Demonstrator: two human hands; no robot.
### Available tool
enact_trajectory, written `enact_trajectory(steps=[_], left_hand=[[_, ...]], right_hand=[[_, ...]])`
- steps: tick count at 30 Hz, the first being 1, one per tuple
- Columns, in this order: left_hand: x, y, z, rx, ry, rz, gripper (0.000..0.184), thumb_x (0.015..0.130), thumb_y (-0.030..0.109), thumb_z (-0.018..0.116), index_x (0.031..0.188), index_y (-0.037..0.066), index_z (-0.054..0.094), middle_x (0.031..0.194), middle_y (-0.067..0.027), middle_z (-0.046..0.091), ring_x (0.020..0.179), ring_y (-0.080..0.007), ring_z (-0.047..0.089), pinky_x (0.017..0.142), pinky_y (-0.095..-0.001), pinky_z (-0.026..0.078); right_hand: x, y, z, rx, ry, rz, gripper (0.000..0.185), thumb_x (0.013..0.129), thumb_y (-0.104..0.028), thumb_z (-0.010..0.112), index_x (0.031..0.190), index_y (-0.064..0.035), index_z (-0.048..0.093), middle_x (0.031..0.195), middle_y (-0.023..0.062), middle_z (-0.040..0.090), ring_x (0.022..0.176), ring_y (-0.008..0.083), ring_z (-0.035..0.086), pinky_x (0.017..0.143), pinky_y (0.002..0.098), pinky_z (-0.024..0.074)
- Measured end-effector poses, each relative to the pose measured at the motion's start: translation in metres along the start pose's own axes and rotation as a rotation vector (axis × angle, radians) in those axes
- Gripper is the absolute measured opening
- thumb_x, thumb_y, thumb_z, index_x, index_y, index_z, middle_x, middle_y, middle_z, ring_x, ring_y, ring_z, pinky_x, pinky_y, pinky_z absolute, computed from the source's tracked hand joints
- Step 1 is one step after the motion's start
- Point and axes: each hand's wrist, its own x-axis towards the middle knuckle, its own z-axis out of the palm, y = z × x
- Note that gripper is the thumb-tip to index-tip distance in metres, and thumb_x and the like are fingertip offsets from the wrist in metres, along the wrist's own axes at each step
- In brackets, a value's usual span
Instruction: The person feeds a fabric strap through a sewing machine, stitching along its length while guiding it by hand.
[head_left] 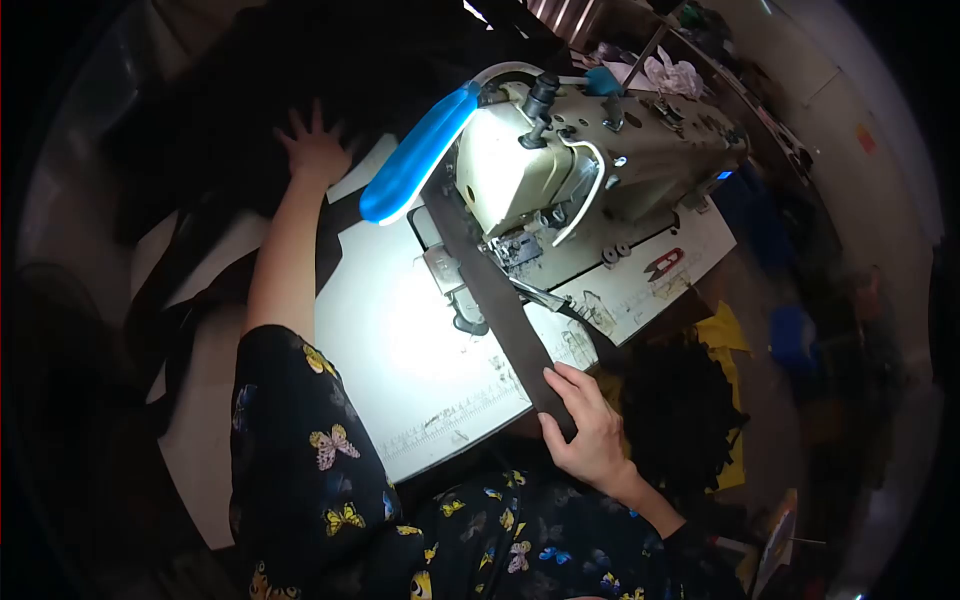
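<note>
In the head view: reaching up and away at the upper left with the left hand (318, 158), forearm nearly straight out from the patterned sleeve (300, 400). Laid palm down on the dark cloth (235, 110), with fingers wide apart and pointing away from the body; open, without a grip on anything that can be made out.

Lower down, at the near edge of the worktop (385, 350), bent in from the lower right with the right hand (588, 432). Partly curled, with thumb and fingertips set on the dark strip (505, 315) and directed toward the upper left; holding it near its lower end, lightly by the look of it.

Stretched long and narrow on a slant, from beside the head of the sewing machine (600, 150) at the upper left down to the right hand at the lower right. Lying flat across the worktop, past the left side of the needle area (515, 250) and over part of the metal fitting (442, 270), then reaching the near edge. Partly hidden at the upper end, under the blue lamp-like piece (418, 158).

To the right of the needle area, resting on the worktop: red-handled snips (664, 264). Below and beyond the right hand: a dark pile (680, 410) against yellow material (728, 335).
</note>
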Motion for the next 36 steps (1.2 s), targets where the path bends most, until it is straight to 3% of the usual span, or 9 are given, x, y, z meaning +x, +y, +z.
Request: enact_trajectory(steps=[7, 15, 18, 19, 21, 23, 27, 32, 36], left_hand=[[0.092, 0.013, 0.031, -0.120, 0.025, -0.131, 0.067, 0.097, 0.062, 0.027, 0.154, 0.029, 0.030, 0.165, -0.0100, 0.003, 0.146, -0.0520, 0.004, 0.108, -0.0768, 0.010], [0.164, 0.015, 0.026, -0.124, -0.133, -0.262, 0.079, 0.093, 0.064, 0.039, 0.158, 0.025, 0.017, 0.165, -0.0108, 0.002, 0.146, -0.0509, 0.002, 0.108, -0.0776, 0.010], [0.194, 0.015, 0.055, -0.089, -0.079, -0.329, 0.086, 0.091, 0.068, 0.041, 0.158, 0.024, 0.011, 0.165, -0.0095, -0.001, 0.147, -0.0497, -0.001, 0.106, -0.0794, 0.010], [0.190, 0.017, 0.056, -0.092, -0.086, -0.316, 0.086, 0.091, 0.068, 0.041, 0.158, 0.024, 0.011, 0.165, -0.0095, -0.001, 0.147, -0.0497, -0.001, 0.106, -0.0794, 0.010], [0.171, 0.006, 0.045, -0.054, -0.085, -0.196, 0.073, 0.096, 0.052, 0.048, 0.155, 0.015, 0.026, 0.160, -0.0163, 0.020, 0.145, -0.0472, 0.019, 0.109, -0.0711, 0.023], [0.195, 0.000, 0.041, -0.091, -0.051, -0.174, 0.071, 0.096, 0.051, 0.049, 0.154, 0.014, 0.028, 0.160, -0.0165, 0.021, 0.144, -0.0465, 0.020, 0.109, -0.0699, 0.024], [0.222, 0.004, -0.010, -0.248, 0.078, -0.081, 0.064, 0.097, 0.046, 0.049, 0.150, 0.012, 0.033, 0.156, -0.0171, 0.027, 0.142, -0.0438, 0.025, 0.109, -0.0649, 0.027], [0.172, -0.006, -0.053, -0.364, 0.180, 0.039, 0.056, 0.097, 0.039, 0.049, 0.145, 0.010, 0.041, 0.152, -0.0179, 0.034, 0.139, -0.0403, 0.032, 0.109, -0.0586, 0.031], [0.035, -0.030, -0.044, -0.447, 0.227, 0.120, 0.050, 0.098, 0.034, 0.050, 0.141, 0.009, 0.046, 0.148, -0.0185, 0.040, 0.137, -0.0376, 0.037, 0.108, -0.0536, 0.034]], right_hand=[[0.032, -0.011, 0.009, -0.023, -0.016, 0.037, 0.051, 0.079, -0.013, 0.075, 0.126, -0.0011, 0.060, 0.128, 0.0171, 0.058, 0.111, 0.0341, 0.062, 0.092, 0.0382, 0.0512], [0.066, -0.020, 0.009, -0.065, -0.073, 0.090, 0.054, 0.081, -0.021, 0.077, 0.128, -0.0010, 0.059, 0.131, 0.0175, 0.055, 0.111, 0.0354, 0.062, 0.091, 0.0388, 0.0519], [0.077, -0.032, 0.006, -0.066, -0.016, -0.010, 0.058, 0.081, -0.023, 0.077, 0.131, 0.0001, 0.056, 0.132, 0.0183, 0.054, 0.111, 0.0353, 0.061, 0.090, 0.0385, 0.0522], [0.076, -0.030, 0.008, -0.071, -0.019, 0.004, 0.058, 0.081, -0.023, 0.077, 0.131, 0.0001, 0.056, 0.132, 0.0183, 0.054, 0.111, 0.0353, 0.061, 0.090, 0.0385, 0.0522], [0.077, -0.025, 0.011, -0.078, -0.034, -0.021, 0.060, 0.082, -0.023, 0.076, 0.133, 0.0001, 0.054, 0.133, 0.0184, 0.053, 0.110, 0.0353, 0.061, 0.089, 0.0386, 0.0524], [0.079, -0.022, 0.016, -0.173, -0.119, 0.060, 0.061, 0.084, -0.026, 0.074, 0.135, 0.0003, 0.052, 0.132, 0.0170, 0.054, 0.111, 0.0349, 0.059, 0.091, 0.0392, 0.0511], [0.076, -0.012, 0.022, -0.137, -0.009, -0.005, 0.061, 0.085, -0.030, 0.072, 0.134, 0.0000, 0.052, 0.128, 0.0163, 0.054, 0.110, 0.0332, 0.060, 0.090, 0.0383, 0.0517], [0.071, -0.005, 0.020, -0.080, -0.022, -0.021, 0.061, 0.087, -0.030, 0.070, 0.136, -0.0002, 0.049, 0.132, 0.0166, 0.051, 0.108, 0.0341, 0.059, 0.090, 0.0397, 0.0510], [0.065, 0.003, 0.028, -0.070, 0.026, -0.073, 0.062, 0.088, -0.031, 0.068, 0.137, 0.0002, 0.047, 0.133, 0.0173, 0.049, 0.106, 0.0369, 0.058, 0.087, 0.0418, 0.0524]])
